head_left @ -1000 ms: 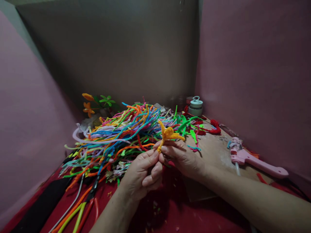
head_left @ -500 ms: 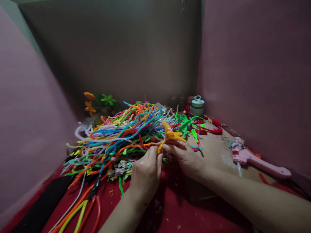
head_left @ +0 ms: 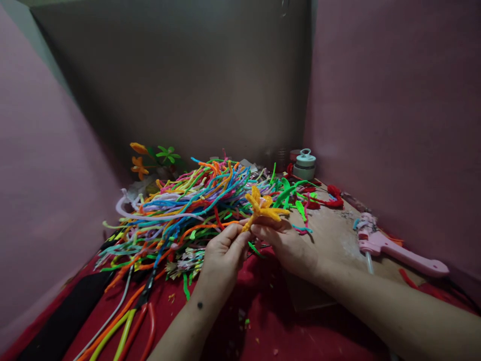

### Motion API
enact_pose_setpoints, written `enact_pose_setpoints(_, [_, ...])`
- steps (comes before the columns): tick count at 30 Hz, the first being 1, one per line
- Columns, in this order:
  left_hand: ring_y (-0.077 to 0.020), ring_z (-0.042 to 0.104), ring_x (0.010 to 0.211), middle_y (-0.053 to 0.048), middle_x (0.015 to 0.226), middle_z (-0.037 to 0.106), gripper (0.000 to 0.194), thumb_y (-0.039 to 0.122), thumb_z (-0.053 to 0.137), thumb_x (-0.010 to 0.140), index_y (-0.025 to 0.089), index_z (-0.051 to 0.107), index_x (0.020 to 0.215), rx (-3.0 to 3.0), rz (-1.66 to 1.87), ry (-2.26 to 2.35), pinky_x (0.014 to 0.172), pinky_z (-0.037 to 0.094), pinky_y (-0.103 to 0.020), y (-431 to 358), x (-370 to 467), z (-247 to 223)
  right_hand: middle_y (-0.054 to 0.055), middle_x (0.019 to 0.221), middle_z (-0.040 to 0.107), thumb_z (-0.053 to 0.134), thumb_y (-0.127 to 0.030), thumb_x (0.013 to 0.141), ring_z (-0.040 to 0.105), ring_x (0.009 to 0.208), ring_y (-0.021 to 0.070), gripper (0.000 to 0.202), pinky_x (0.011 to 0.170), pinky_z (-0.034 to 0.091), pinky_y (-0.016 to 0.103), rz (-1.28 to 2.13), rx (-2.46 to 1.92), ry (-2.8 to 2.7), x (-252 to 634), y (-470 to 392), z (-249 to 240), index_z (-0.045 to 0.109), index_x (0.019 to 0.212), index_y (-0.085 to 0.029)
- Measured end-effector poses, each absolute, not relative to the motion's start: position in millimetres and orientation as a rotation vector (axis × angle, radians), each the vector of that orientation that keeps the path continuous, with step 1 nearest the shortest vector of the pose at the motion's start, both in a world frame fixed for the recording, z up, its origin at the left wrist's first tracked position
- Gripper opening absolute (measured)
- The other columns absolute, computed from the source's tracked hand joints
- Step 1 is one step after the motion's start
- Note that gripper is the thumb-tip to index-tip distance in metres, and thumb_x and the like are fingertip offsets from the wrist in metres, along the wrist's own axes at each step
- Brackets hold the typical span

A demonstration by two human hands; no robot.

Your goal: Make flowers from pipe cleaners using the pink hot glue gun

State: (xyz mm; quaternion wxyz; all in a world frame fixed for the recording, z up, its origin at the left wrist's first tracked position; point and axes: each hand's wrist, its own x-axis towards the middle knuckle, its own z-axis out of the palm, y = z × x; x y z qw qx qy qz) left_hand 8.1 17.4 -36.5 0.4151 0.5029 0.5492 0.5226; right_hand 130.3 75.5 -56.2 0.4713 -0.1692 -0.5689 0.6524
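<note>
A yellow-orange pipe cleaner flower [head_left: 263, 206] with spread petals is held up in front of the heap. My left hand [head_left: 224, 254] pinches its narrow base between thumb and fingers. From the other side, my right hand [head_left: 286, 244] grips the same base just under the petals, thumb on top. The fingertips of both hands nearly meet there and partly hide the base. Right behind them lies a big tangled pile of coloured pipe cleaners [head_left: 188, 200].
A pink glue gun [head_left: 402, 253] lies on a brown board [head_left: 326, 235] at the right. Red- and yellow-handled tools [head_left: 148, 321] rest at front left on the red cloth [head_left: 270, 321]. A pale green jar [head_left: 305, 165] and finished flowers [head_left: 140, 165] stand at the back.
The flower has turned in my fingers, so more of its petals now show. My left hand has rolled over, with the thumb now on top.
</note>
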Motion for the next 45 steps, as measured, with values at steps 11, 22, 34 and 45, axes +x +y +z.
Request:
enact_pose_setpoints(11, [-0.0004, 0.013, 0.032, 0.011, 0.045, 0.036, 0.018, 0.032, 0.057, 0.08, 0.018, 0.049, 0.074, 0.885, 1.14, 0.904, 0.031, 0.015, -0.013, 18.0, 0.5, -37.4, 0.001, 0.078, 0.066, 0.063, -0.026, 0.073, 0.058, 0.077, 0.0159, 0.023, 0.08, 0.042, 0.031, 1.811, -0.32, -1.265, 130.0, 78.0, -59.0, 0.07, 0.094, -0.02])
enact_pose_setpoints(22, [-0.004, 0.027, 0.034, 0.007, 0.048, 0.041, 0.023, 0.038, 0.049, 0.083, 0.017, 0.054, 0.076, 1.27, 1.101, 1.239, 0.035, 0.023, -0.017, 13.4, 3.2, -34.1, 0.001, 0.074, 0.066, 0.068, -0.021, 0.069, 0.049, 0.063, 0.0107, 0.013, 0.062, 0.038, 0.024, 1.833, -0.358, -1.139, 128.6, 78.5, -62.7, 0.073, 0.081, -0.018])
enact_pose_setpoints(34, [-0.0072, 0.037, 0.046, 0.006, 0.053, 0.041, 0.019, 0.029, 0.046, 0.084, 0.018, 0.054, 0.07, 1.69, 1.278, 1.625, 0.046, 0.03, -0.018, 16.0, 3.2, -42.5, 0.001, 0.082, 0.068, 0.066, -0.028, 0.073, 0.055, 0.075, 0.0133, 0.022, 0.08, 0.04, 0.03, 1.772, -0.326, -1.303, 129.1, 75.2, -59.9, 0.072, 0.094, -0.021])
enact_pose_setpoints(45, [-0.0001, 0.017, 0.029, 0.01, 0.042, 0.037, 0.018, 0.033, 0.056, 0.08, 0.016, 0.054, 0.074, 0.89, 1.174, 0.935, 0.03, 0.016, -0.012, 16.7, 1.1, -34.4, 0.001, 0.084, 0.069, 0.064, -0.022, 0.075, 0.058, 0.083, 0.0151, 0.018, 0.083, 0.041, 0.03, 1.773, -0.302, -1.284, 130.0, 78.2, -59.5, 0.072, 0.092, -0.022])
